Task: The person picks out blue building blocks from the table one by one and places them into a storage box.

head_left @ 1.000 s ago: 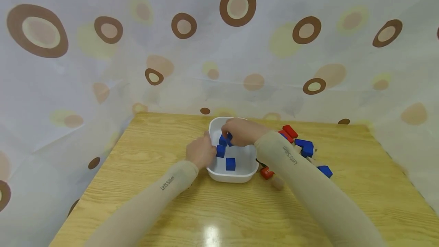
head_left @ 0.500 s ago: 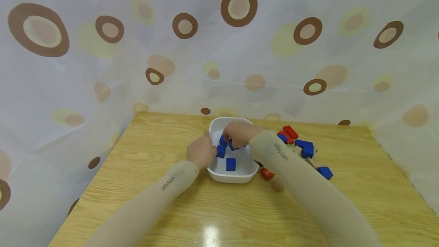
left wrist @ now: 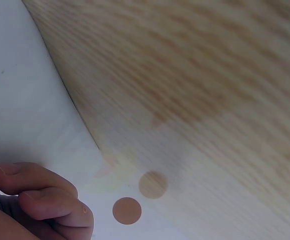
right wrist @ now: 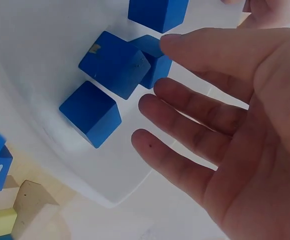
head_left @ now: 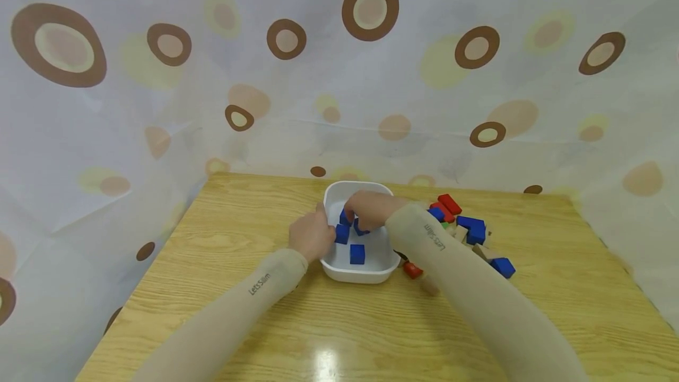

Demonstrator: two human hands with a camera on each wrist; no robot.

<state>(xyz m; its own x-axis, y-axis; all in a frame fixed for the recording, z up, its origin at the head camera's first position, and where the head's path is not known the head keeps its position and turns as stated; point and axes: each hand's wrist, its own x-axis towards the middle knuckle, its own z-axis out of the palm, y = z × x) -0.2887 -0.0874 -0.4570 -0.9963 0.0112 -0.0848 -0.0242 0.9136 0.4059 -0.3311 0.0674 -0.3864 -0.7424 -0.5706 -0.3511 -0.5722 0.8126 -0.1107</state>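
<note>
A white plastic tub [head_left: 358, 276] stands on the table with several blue cubes inside, among them a front cube [head_left: 357, 254] and a left one [head_left: 342, 234]. My left hand [head_left: 312, 234] grips the tub's left wall; in the left wrist view its curled fingers [left wrist: 50, 200] show at the lower left. My right hand [head_left: 371, 208] is inside the tub, low over the cubes. The right wrist view shows its fingers spread and loosely bent, the thumb tip beside a partly covered blue cube [right wrist: 157, 62]. Whether thumb or fingers touch that cube is unclear.
Right of the tub lies a loose pile: red blocks [head_left: 450, 203], blue blocks [head_left: 472, 229], plain wooden pieces [head_left: 483, 252] and another blue block [head_left: 503, 267]. A red block [head_left: 412, 270] lies near the tub's front right corner. A patterned curtain [head_left: 318, 105] hangs behind the table.
My right hand has shifted slightly within the tub, and a blue cube under it shows lower and nearer the middle. My left hand and the tub have stayed in place.
</note>
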